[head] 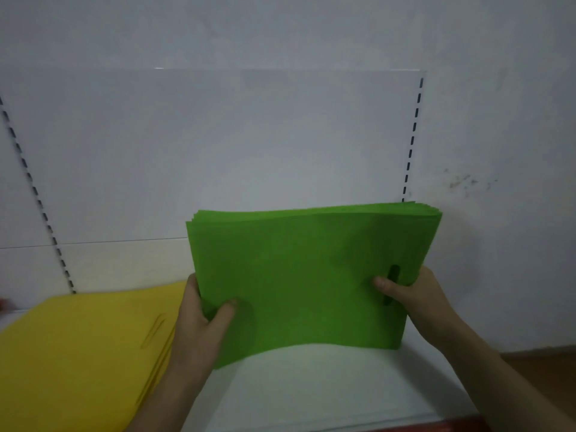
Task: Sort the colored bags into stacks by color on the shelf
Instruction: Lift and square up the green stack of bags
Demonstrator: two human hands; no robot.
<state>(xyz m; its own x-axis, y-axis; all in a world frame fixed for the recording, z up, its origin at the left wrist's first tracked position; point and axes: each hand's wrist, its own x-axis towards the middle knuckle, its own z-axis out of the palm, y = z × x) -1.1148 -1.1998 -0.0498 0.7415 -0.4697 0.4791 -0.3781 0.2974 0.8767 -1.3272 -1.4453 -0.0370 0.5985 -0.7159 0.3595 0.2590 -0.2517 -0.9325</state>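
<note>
Stack of green bags (305,275) held nearly upright over the white shelf (311,385), broad face toward the camera, upper edges fanned slightly so that several layers show. The left hand (199,325) grasps the stack's lower left edge, thumb (229,310) pressed on the front face and fingers hidden behind. The right hand (414,304) grasps the right edge, its thumb (385,283) lying on the front just beside the dark handle slot (393,275) cut through the bags. The bottom edge bows upward in the middle; the lower right corner appears to touch the shelf, though the view does not settle this.

To the left, a stack of yellow bags (78,353) lies flat on the same shelf, a handle cut-out (152,330) visible in its top layer. Its right edge passes behind the left hand, just beside the green stack.

Behind both stacks stands a white back panel (218,151), bounded by two slotted uprights, one at left (34,194) and one at right (413,135). A scuffed white wall (498,151) lies beyond the right upright. A blurred red shape (4,304) shows at the far left edge; what it is cannot be told.
</note>
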